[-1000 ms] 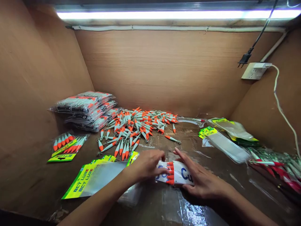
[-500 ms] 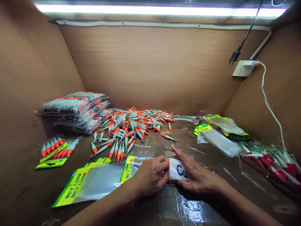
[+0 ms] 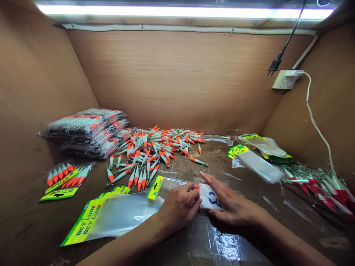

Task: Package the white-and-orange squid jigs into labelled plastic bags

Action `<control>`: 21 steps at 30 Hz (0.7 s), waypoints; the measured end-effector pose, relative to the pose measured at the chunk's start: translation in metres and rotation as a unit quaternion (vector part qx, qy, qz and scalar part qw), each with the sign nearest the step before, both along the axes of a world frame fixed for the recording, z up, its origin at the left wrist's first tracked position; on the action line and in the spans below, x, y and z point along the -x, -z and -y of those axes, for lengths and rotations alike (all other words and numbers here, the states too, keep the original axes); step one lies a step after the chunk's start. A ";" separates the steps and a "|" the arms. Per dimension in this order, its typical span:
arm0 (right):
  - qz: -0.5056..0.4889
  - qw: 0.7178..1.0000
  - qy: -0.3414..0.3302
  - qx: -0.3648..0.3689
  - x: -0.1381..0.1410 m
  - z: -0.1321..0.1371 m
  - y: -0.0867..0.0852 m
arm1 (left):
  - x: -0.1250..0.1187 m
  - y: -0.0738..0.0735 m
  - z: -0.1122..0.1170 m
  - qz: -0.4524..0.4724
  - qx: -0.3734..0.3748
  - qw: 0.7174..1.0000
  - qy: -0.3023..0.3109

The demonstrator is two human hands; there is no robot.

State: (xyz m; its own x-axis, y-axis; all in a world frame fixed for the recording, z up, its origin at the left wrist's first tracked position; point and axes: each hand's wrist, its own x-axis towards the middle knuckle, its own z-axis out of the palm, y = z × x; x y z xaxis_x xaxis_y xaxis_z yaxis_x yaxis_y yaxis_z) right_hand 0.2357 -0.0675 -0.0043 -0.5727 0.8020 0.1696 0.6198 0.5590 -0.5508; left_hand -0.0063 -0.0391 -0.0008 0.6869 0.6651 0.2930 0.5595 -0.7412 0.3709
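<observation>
My left hand (image 3: 181, 202) is closed in a pinch at the block's left end, on a clear plastic bag (image 3: 173, 181) with a yellow-green BCT LURE header (image 3: 155, 187). Orange lure tips (image 3: 196, 186) show by its fingertips; exactly what the fingers press is partly hidden. My right hand (image 3: 235, 205) grips a white block (image 3: 205, 194) marked "Cu" in blue, thumb along the near side and fingers over the far side. Under my left forearm lies a fan of flat, clear header bags (image 3: 119, 214).
Loose orange-and-white lures (image 3: 146, 155) are heaped at the back. Packed bags (image 3: 83, 127) are stacked left, with filled lure packs (image 3: 62, 179) in front. To the right lie more clear bags (image 3: 260, 166) and red-and-white lures (image 3: 324, 188). A black plug (image 3: 274, 65) hangs above.
The bag under my left hand has swung, its header now tilted and a little farther back and right. Orange beside my left fingertips has shifted slightly. My right hand stays on the block.
</observation>
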 end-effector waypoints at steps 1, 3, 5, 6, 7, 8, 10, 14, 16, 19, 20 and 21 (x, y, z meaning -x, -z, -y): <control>0.000 1.000 -0.002 0.001 0.001 0.000 0.000 | -0.001 0.001 0.001 0.000 0.002 1.000 0.019; 0.005 1.000 -0.010 -0.003 0.001 -0.001 0.000 | -0.002 0.001 0.001 0.009 0.015 0.999 0.045; 0.015 1.000 -0.014 -0.009 0.002 -0.002 -0.001 | 0.002 -0.003 -0.003 0.022 0.045 0.997 0.057; 0.022 1.000 -0.014 -0.010 0.002 -0.002 -0.001 | 0.006 -0.005 -0.006 0.024 0.064 0.996 0.055; 0.029 0.999 -0.012 -0.009 0.003 -0.003 -0.002 | 0.011 -0.007 -0.010 0.018 0.082 0.995 0.048; 0.034 0.999 -0.007 -0.005 0.003 -0.004 -0.003 | 0.017 -0.009 -0.015 0.001 0.099 0.994 0.037; 0.038 0.999 0.006 0.007 0.003 -0.006 -0.004 | 0.029 -0.009 -0.024 -0.064 0.132 0.989 0.011; 0.016 0.999 0.036 0.033 0.001 -0.008 -0.003 | 0.042 0.001 -0.033 -0.181 0.183 0.966 -0.007; 0.003 0.998 0.046 0.036 -0.001 -0.009 0.000 | 0.041 0.006 -0.032 -0.190 0.188 0.964 -0.013; -0.015 0.998 0.045 0.027 -0.001 -0.012 0.003 | 0.037 0.008 -0.029 -0.187 0.177 0.966 -0.016; -0.022 0.999 0.044 0.022 -0.001 -0.013 0.004 | 0.036 0.008 -0.028 -0.187 0.172 0.967 -0.016; -0.029 0.999 0.043 0.017 0.000 -0.014 0.004 | 0.035 0.007 -0.026 -0.188 0.170 0.967 -0.016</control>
State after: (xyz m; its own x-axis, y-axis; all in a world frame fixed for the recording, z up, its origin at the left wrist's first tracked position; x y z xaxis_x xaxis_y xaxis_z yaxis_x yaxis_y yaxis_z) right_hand 0.2359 -0.0536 -0.0084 -0.4913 0.8538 0.1725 0.6313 0.4855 -0.6048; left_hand -0.0413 -0.0127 -0.0081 0.6805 0.7012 -0.2127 0.7223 -0.5931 0.3556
